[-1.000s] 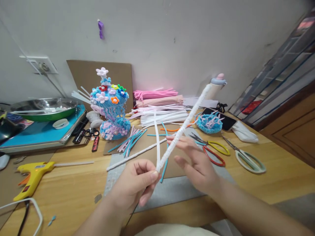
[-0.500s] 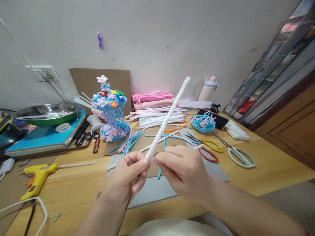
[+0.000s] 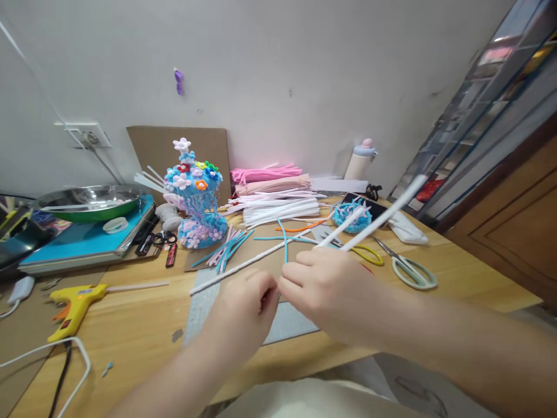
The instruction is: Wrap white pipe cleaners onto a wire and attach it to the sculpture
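Observation:
My left hand (image 3: pixel 246 313) and my right hand (image 3: pixel 324 290) meet over the grey cutting mat (image 3: pixel 289 322), fingertips touching. Both pinch white pipe cleaners (image 3: pixel 383 213) whose free ends stick up and out to the right, blurred with motion. Another long white pipe cleaner (image 3: pixel 243 264) lies flat on the mat and cardboard just beyond my hands, with loose blue pieces (image 3: pixel 230 247) around it.
A blue pipe-cleaner flower sculpture (image 3: pixel 195 197) stands mid-table. Piles of white and pink pipe cleaners (image 3: pixel 278 200) lie behind. Scissors (image 3: pixel 407 267) and a small blue nest (image 3: pixel 352 217) sit to the right. A yellow glue gun (image 3: pixel 76 302) lies left, near a metal bowl (image 3: pixel 89 200).
The white pipe cleaners swung from pointing up toward the wall to leaning low to the right. My hands dropped closer to the mat and closed together.

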`<control>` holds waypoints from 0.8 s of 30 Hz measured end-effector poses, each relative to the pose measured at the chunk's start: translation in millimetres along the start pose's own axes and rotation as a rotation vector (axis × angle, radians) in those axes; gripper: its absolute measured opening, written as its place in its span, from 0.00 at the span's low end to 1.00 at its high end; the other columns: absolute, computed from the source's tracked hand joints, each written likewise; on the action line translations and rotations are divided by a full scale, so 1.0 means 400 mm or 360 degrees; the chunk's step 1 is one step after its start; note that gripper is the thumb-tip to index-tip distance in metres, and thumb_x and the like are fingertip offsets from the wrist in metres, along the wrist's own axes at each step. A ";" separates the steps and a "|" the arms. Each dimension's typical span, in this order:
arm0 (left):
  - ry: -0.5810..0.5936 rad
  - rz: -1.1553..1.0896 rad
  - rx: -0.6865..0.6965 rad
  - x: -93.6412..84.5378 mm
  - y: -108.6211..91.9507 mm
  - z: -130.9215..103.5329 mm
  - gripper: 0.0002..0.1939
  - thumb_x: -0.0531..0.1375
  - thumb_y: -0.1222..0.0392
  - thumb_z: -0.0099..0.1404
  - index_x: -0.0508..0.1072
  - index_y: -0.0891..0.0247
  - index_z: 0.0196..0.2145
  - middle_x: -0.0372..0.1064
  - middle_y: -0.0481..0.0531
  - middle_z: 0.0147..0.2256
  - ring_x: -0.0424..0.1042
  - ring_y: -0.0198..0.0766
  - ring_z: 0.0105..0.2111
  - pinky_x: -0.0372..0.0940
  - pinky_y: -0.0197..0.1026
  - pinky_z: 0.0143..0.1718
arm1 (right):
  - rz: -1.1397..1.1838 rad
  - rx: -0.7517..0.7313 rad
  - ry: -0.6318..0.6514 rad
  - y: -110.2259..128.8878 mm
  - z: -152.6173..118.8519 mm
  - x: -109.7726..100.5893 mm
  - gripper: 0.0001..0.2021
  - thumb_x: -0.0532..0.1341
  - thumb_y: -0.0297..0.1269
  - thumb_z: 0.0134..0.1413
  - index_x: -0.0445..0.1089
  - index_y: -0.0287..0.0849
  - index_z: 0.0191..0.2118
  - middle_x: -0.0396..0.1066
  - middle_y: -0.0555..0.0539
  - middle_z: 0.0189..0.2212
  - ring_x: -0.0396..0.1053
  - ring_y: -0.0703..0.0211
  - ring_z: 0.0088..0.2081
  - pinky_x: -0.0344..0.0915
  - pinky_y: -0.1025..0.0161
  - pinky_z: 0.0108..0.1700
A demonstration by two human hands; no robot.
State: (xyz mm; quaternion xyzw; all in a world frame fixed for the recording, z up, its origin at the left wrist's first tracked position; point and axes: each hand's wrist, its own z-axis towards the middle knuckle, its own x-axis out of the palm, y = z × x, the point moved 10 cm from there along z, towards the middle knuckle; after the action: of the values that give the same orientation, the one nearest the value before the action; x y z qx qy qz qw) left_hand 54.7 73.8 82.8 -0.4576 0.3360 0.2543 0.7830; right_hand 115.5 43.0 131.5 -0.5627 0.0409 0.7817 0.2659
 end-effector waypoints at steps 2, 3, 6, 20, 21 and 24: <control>0.0078 0.0122 0.0178 0.022 -0.027 -0.009 0.09 0.55 0.67 0.61 0.69 0.61 0.24 0.67 0.49 0.23 0.64 0.34 0.24 0.53 0.35 0.24 | 0.0117 -0.0090 0.0208 -0.015 0.013 0.022 0.07 0.60 0.24 0.46 0.66 0.41 0.23 0.67 0.50 0.22 0.58 0.60 0.25 0.44 0.60 0.28; 0.0101 0.0165 0.0262 0.030 -0.041 -0.017 0.09 0.53 0.68 0.62 0.69 0.61 0.26 0.68 0.50 0.24 0.64 0.35 0.24 0.53 0.35 0.24 | 0.0186 -0.0117 0.0306 -0.025 0.019 0.035 0.07 0.61 0.25 0.47 0.67 0.41 0.23 0.69 0.51 0.22 0.59 0.61 0.25 0.44 0.61 0.28; 0.0064 0.0302 0.0533 0.033 -0.086 -0.047 0.09 0.50 0.70 0.64 0.69 0.63 0.31 0.68 0.50 0.26 0.64 0.36 0.24 0.53 0.37 0.23 | 0.0537 -0.0192 0.0541 -0.053 0.032 0.071 0.07 0.61 0.29 0.51 0.71 0.43 0.24 0.71 0.53 0.23 0.63 0.63 0.27 0.48 0.63 0.30; -0.0336 0.0477 0.0552 -0.029 -0.083 -0.055 0.05 0.55 0.68 0.64 0.68 0.62 0.31 0.67 0.47 0.23 0.65 0.34 0.21 0.54 0.37 0.23 | 0.0538 0.0352 0.0130 -0.127 0.042 0.006 0.05 0.59 0.32 0.56 0.71 0.40 0.39 0.71 0.45 0.40 0.64 0.55 0.44 0.52 0.55 0.49; -0.0358 0.0481 0.0528 -0.036 -0.076 -0.052 0.05 0.55 0.68 0.64 0.68 0.62 0.31 0.67 0.47 0.23 0.65 0.34 0.21 0.55 0.37 0.23 | 0.0457 0.0340 -0.0066 -0.115 0.031 -0.029 0.05 0.57 0.29 0.57 0.70 0.39 0.37 0.70 0.45 0.40 0.64 0.55 0.43 0.52 0.55 0.49; -0.0362 0.0481 0.0486 -0.046 -0.065 -0.044 0.05 0.55 0.67 0.64 0.68 0.61 0.31 0.69 0.47 0.25 0.67 0.34 0.23 0.55 0.37 0.23 | 0.0400 0.0191 -0.0186 -0.056 -0.004 -0.037 0.06 0.55 0.25 0.56 0.68 0.38 0.32 0.69 0.46 0.34 0.62 0.57 0.36 0.54 0.59 0.42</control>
State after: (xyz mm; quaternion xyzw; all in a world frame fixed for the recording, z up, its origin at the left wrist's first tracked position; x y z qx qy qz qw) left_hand 56.0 44.9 104.6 -0.2470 0.3447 0.3648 0.8289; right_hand 130.7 56.0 149.5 -0.4897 0.1421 0.8364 0.2011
